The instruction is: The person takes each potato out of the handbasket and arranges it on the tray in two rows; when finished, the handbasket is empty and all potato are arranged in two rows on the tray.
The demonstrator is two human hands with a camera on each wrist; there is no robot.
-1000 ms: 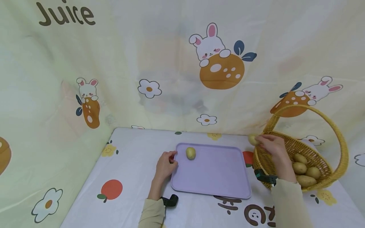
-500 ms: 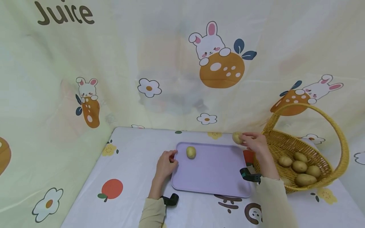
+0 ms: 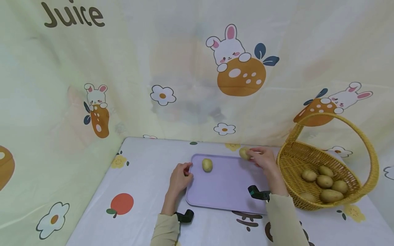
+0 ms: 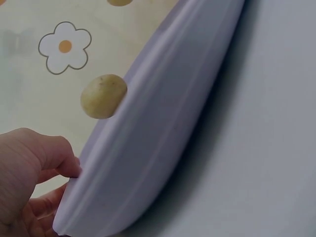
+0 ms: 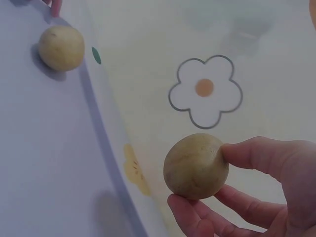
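A lavender tray (image 3: 227, 184) lies on the table, with one potato (image 3: 207, 165) on it near the back left corner. My left hand (image 3: 179, 177) pinches the tray's left rim; the left wrist view shows the thumb and fingers (image 4: 57, 153) at that edge. Above the tray's back right part, my right hand (image 3: 264, 160) holds a second potato (image 5: 196, 166) between thumb and fingertips. In the right wrist view this potato is round and pale yellow, clear of the tray.
To the tray's right stands a wicker basket (image 3: 293, 153) with a tall arched handle and several potatoes (image 3: 324, 181) inside. A printed cloth covers the table (image 3: 147, 164), and a patterned curtain (image 3: 191, 68) hangs close behind it.
My right hand has carried the potato left, away from the basket's rim to above the tray. The left hand still grips the tray, and the first potato has stayed put.
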